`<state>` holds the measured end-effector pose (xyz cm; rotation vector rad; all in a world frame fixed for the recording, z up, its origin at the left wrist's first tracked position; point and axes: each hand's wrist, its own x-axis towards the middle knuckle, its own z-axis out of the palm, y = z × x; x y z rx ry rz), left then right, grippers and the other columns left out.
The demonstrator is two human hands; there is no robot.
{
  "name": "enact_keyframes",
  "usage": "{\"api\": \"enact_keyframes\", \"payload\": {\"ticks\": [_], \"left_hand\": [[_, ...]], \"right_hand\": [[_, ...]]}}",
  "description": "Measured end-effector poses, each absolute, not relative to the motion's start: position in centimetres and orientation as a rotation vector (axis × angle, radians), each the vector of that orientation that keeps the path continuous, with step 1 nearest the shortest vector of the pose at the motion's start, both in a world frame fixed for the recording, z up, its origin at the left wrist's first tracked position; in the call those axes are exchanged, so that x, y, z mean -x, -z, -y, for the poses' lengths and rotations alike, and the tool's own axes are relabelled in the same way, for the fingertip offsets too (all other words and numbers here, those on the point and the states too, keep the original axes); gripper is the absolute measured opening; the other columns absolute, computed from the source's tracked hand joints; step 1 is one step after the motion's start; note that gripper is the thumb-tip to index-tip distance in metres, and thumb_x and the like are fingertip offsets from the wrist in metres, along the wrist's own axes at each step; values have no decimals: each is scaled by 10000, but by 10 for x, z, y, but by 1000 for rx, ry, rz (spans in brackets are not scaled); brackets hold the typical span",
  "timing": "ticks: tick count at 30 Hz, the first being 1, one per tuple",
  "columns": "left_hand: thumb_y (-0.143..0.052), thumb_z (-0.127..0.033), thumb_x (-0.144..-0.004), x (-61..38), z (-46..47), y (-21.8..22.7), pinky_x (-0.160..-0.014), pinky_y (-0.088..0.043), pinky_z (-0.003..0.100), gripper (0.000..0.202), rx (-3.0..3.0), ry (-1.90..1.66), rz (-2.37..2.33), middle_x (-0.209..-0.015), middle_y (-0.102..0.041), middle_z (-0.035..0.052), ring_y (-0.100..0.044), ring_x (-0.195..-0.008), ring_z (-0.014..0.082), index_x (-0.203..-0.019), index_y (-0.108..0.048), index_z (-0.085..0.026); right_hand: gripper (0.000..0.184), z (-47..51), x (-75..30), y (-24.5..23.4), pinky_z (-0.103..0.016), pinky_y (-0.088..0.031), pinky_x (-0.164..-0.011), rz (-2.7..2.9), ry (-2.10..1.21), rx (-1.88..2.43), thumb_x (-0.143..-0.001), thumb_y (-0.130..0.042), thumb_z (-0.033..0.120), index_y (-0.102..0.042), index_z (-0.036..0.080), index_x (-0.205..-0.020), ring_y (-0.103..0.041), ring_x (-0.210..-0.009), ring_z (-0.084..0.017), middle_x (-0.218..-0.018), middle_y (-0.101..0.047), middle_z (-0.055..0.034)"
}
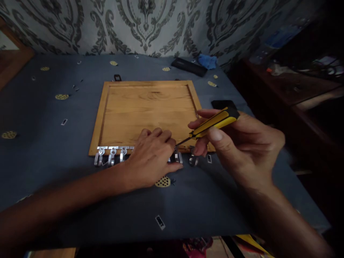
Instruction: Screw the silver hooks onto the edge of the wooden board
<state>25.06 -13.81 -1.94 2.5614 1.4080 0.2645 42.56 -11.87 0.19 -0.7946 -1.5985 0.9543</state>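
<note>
A square wooden board (146,107) lies flat on a blue cloth-covered table (48,150). Along its near edge runs a metal strip of silver hooks (110,154). My left hand (152,157) rests closed over the middle of that strip, pressing it against the board's edge. My right hand (242,143) grips a yellow-and-black screwdriver (212,123). Its dark tip points down-left at the strip just right of my left fingers. More hooks (192,160) show beyond my left thumb.
A black phone-like object (223,104) lies right of the board, partly behind the screwdriver. A black flat case (189,66) and a blue cloth (207,61) sit at the far edge. Small screws (76,87) lie at the far left. A dark wooden cabinet (295,89) stands on the right.
</note>
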Motion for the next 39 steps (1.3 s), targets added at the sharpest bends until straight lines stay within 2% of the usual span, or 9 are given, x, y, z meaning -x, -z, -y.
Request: {"api": "enact_keyframes", "payload": {"ticks": [6,9,12,16,20,23,26,31,39], "left_hand": [[-690,-501,-870,-250,139,21,-848,-419,423,373,-2552,-267,-1414,-1084,-661,86,-572,-1068,294,-1023,-674,-161],[-689,-504,-869,-250,139,22,-856,-422,428,373,-2552,-285,-1413,-1142,-657,93,-567,-1085,298,-1023,-674,-164],[-689,-509,-865,-250,138,21,-844,-429,433,371,-2554,-272,-1410,-1061,-667,96,-580,-1060,305,-984,-680,-158],[-692,-496,-866,-250,138,21,-841,-433,432,360,-2554,-281,-1407,-1035,-666,94,-583,-1051,303,-983,-679,-156],[-688,-497,-868,-250,139,23,-872,-426,434,352,-2535,-288,-1410,-1149,-657,95,-564,-1105,296,-988,-674,-167],[-682,-499,-873,-250,139,23,-884,-420,436,360,-2535,-285,-1414,-1187,-648,99,-558,-1121,299,-1002,-673,-163],[-688,-508,-868,-250,139,20,-869,-423,429,373,-2542,-256,-1416,-1090,-658,99,-571,-1084,301,-993,-679,-157],[-695,-514,-862,-250,138,18,-847,-429,424,369,-2540,-233,-1416,-1024,-649,88,-579,-1052,299,-970,-680,-161],[-691,-507,-867,-250,137,20,-832,-429,428,371,-2558,-260,-1406,-1016,-649,87,-578,-1037,299,-974,-673,-153]], "right_hand": [[193,114,-417,-6,-202,-496,-339,1521,-980,802,-733,-837,185,-652,226,-771,-592,-411,-84,-842,-783,3],[198,114,-416,-9,-204,-527,-373,1549,-1040,809,-749,-826,209,-673,250,-868,-629,-456,-100,-793,-763,26],[221,114,-420,-13,-235,-577,-441,1642,-1057,829,-827,-753,224,-717,265,-1040,-661,-492,-102,-899,-759,11],[63,113,-423,-15,-250,-558,-428,1730,-977,870,-829,-748,197,-747,246,-869,-622,-456,-86,-929,-761,-5],[172,115,-416,-10,-256,-498,-383,1707,-861,900,-730,-849,249,-684,254,-775,-600,-477,-112,-786,-731,24],[228,119,-411,-5,-312,-517,-467,1648,-681,891,-697,-872,252,-671,278,-801,-609,-545,-149,-780,-708,16],[131,121,-410,-5,-354,-534,-551,1574,-517,842,-761,-815,229,-688,260,-771,-605,-567,-158,-796,-697,-18],[131,119,-414,-2,-279,-424,-370,1490,-627,743,-797,-768,146,-676,233,-828,-562,-445,-103,-759,-689,6],[198,118,-416,5,-221,-459,-355,1541,-656,750,-759,-782,81,-651,215,-825,-591,-437,-85,-758,-705,18]]}}
